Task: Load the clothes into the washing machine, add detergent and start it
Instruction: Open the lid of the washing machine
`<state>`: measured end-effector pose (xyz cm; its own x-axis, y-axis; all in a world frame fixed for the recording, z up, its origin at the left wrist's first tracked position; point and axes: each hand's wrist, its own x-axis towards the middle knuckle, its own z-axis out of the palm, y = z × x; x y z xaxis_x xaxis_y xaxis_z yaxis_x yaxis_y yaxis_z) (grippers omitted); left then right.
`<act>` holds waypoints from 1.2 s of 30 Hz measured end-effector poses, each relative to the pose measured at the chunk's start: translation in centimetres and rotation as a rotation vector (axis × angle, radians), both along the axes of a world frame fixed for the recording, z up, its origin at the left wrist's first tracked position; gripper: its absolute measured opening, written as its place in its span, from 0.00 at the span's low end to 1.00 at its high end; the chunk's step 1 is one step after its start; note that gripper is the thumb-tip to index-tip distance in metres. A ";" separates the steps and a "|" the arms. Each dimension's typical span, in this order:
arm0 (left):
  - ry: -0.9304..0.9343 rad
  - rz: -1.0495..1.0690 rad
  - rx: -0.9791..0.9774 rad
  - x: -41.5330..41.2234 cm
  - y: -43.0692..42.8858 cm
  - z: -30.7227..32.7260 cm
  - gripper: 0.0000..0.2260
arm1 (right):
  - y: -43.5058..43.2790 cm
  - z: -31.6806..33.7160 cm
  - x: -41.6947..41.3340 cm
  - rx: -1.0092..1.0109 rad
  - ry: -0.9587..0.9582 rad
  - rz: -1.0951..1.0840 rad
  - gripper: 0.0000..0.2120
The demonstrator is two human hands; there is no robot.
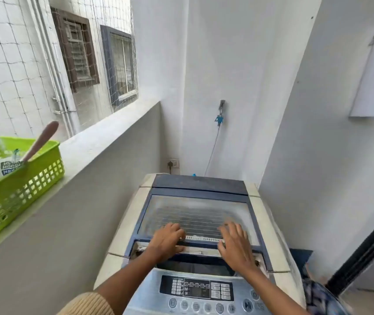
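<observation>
A top-loading washing machine (127,223) stands in the corner below me. Its glass lid (195,210) has a blue frame and sits slightly raised, with a dark gap under its front edge. My left hand (165,243) lies on the lid's front edge, fingers on top and thumb along the rim. My right hand (236,246) rests on the same edge further right, fingers spread. The control panel (197,289) with buttons and display is nearest to me. A detergent packet (6,168) and a long-handled spoon (40,139) sit in a green basket (22,189) on the ledge at left.
The concrete ledge (104,135) runs along the left side. A tap (220,114) with a hose and a wall socket (173,163) are behind the machine. Patterned cloth (318,294) lies at lower right beside the machine, near a dark door frame (368,244).
</observation>
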<state>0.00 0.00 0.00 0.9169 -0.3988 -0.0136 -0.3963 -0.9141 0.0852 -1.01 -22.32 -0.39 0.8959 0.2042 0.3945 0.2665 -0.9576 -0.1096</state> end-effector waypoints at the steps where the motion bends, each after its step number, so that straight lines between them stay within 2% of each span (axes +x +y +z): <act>1: -0.002 0.001 0.029 0.1 0.2 -0.2 0.16 | 0.2 -0.4 -0.1 -0.012 -0.001 0.018 0.19; 9: -0.040 0.042 0.043 1.0 0.2 -1.1 0.14 | 1.6 -1.8 -0.5 -0.139 0.109 0.038 0.21; 14: -0.037 -0.025 0.094 2.0 0.4 -0.6 0.14 | 2.7 -1.8 -0.8 -0.142 0.154 0.032 0.24; 19: -0.024 -0.035 0.092 2.4 0.3 -0.1 0.13 | 3.6 -2.4 -1.6 -0.176 0.244 0.003 0.42; 24: -0.035 -0.055 0.029 2.9 0.7 2.3 0.12 | 4.3 -2.5 -1.2 -0.200 0.224 -0.049 0.56; 30: -0.044 -0.084 -0.019 4.1 1.0 4.7 0.11 | 4.4 -1.8 -0.5 -0.171 0.037 -0.047 0.47; 36: -0.102 -0.085 -0.154 5.3 1.9 7.0 0.11 | 4.4 0.6 1.8 -0.188 -0.097 -0.094 0.47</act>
<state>5.30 1.93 7.05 0.8732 -0.4653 0.1451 -0.4856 -0.8562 0.1765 0.75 -17.92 0.21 0.8742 0.1994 0.4427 0.1753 -0.9799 0.0953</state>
